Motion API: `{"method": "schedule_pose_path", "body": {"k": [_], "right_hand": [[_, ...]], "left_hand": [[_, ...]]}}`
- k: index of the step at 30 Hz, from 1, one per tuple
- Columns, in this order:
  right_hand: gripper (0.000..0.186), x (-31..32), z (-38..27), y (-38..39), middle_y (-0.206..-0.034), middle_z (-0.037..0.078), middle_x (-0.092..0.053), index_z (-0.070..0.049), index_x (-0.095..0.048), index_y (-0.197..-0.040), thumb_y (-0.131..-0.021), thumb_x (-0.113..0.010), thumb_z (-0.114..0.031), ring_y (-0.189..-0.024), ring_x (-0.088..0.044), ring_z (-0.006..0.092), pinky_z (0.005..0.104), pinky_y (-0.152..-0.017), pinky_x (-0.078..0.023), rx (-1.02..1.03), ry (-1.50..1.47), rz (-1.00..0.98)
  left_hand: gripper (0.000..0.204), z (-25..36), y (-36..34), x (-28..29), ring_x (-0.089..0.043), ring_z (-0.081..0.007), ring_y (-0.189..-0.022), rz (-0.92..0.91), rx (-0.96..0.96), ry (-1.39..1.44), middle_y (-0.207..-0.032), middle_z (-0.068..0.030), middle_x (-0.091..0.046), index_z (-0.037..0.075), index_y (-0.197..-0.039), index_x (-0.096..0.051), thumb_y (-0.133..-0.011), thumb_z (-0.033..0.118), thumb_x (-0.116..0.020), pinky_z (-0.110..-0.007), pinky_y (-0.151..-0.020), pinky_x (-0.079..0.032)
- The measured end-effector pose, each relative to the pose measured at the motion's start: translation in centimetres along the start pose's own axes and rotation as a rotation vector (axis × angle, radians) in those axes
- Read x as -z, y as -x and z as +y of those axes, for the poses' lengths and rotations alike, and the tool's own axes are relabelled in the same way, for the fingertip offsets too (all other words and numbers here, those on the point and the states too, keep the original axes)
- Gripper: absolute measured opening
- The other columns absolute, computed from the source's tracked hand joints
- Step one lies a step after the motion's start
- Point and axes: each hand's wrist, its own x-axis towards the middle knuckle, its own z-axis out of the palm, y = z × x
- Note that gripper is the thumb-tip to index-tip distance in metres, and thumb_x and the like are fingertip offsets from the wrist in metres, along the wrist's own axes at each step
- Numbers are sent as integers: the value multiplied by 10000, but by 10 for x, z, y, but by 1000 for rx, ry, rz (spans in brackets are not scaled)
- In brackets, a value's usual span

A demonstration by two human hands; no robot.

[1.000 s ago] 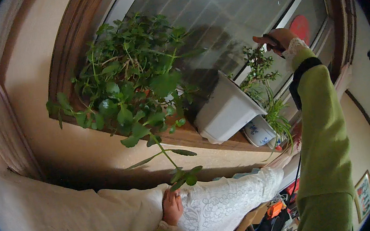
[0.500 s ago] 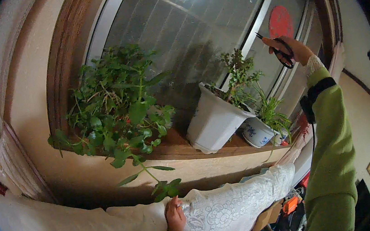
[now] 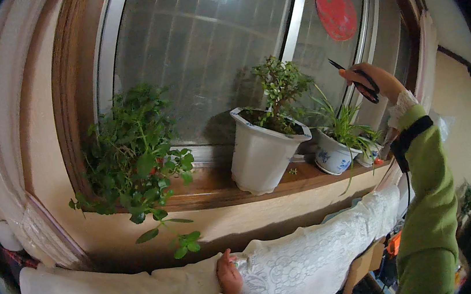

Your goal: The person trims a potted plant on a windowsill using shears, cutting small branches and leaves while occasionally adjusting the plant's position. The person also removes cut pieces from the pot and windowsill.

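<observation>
My right hand is raised in front of the window's right side, closed around black-handled scissors whose dark tips point up and left. Low in the middle, my left hand rests on the top of a white lace-covered sofa back, fingers out and nothing visible in them. A bushy green plant fills the left end of the sill. One leafy stem of it hangs over the edge, a little left of my left hand and apart from it. Below the scissors stands a spider plant in a blue-and-white pot.
A white hexagonal pot with a small shrub stands mid-sill. Brown wood forms the sill. Behind are window panes with a red round sticker. Pale curtains hang left. A cardboard box is at lower right.
My view has shifted, so the window and plants sit differently in it. The scissors stay in my right hand, now lower against the window. My left hand remains on the sofa back.
</observation>
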Motion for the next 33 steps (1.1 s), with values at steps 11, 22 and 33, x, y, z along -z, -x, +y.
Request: {"method": "schedule_pose_path", "body": {"k": [11, 22, 33], "right_hand": [[450, -5, 52, 78, -722, -10, -515, 3, -606, -1144, -920, -712, -372, -571, -438, 59, 227, -515, -349, -77, -268, -51], [518, -5, 97, 74, -570, -20, -467, -18, -615, -785, -917, -663, -517, -517, -428, 91, 301, -471, -316, 170, -290, -171], [531, -20, 135, 68, -655, 135, -529, 35, -632, -827, -893, -695, -488, -612, -464, 218, 378, -592, -403, 345, -255, -290]], "left_hand": [[424, -36, 18, -13, -640, -247, -972, -49, 396, 174, -1111, -183, -638, -51, -1329, -509, -1062, 257, -390, -372, -899, -491], [390, 15, 5, -18, -639, -289, -966, -30, 243, -235, -1072, -171, -668, -11, -1314, -554, -1051, 231, -398, -420, -869, -487], [370, 6, 10, -27, -608, -349, -983, 5, 114, -396, -1010, -154, -698, -15, -1282, -552, -1012, 207, -432, -449, -963, -426]]}}
